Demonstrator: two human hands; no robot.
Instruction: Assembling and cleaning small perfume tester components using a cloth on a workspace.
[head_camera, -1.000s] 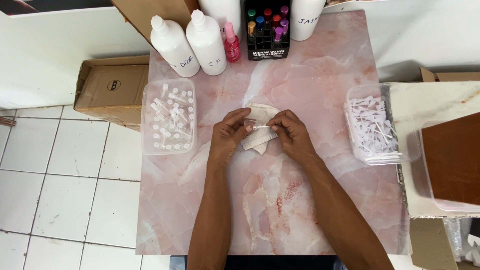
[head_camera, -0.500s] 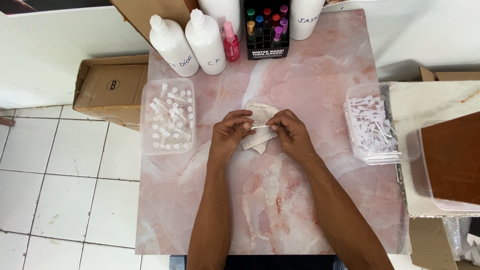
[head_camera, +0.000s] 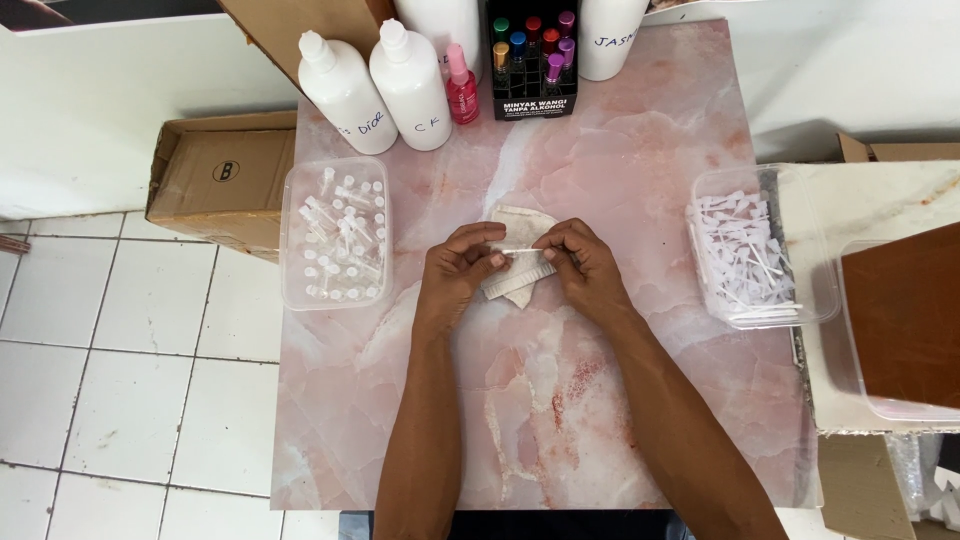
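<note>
Both my hands meet over the middle of a pink marbled table (head_camera: 620, 160). My left hand (head_camera: 455, 270) and my right hand (head_camera: 585, 265) pinch the two ends of a thin white stick-like piece (head_camera: 522, 252) held level between them. Just beneath it lies a small clear vial (head_camera: 520, 272) on a folded white cloth (head_camera: 515, 225). Whether the stick touches the vial I cannot tell.
A clear tub (head_camera: 290, 255) of small vials sits to the left, and a clear tub (head_camera: 815, 255) of white stick pieces to the right. Large white bottles (head_camera: 345, 85), a pink spray bottle (head_camera: 460, 90) and a black rack of coloured vials (head_camera: 530, 60) line the back. A cardboard box (head_camera: 215, 185) stands at the left.
My hands have barely shifted; the fingers still work the same white piece over the cloth.
</note>
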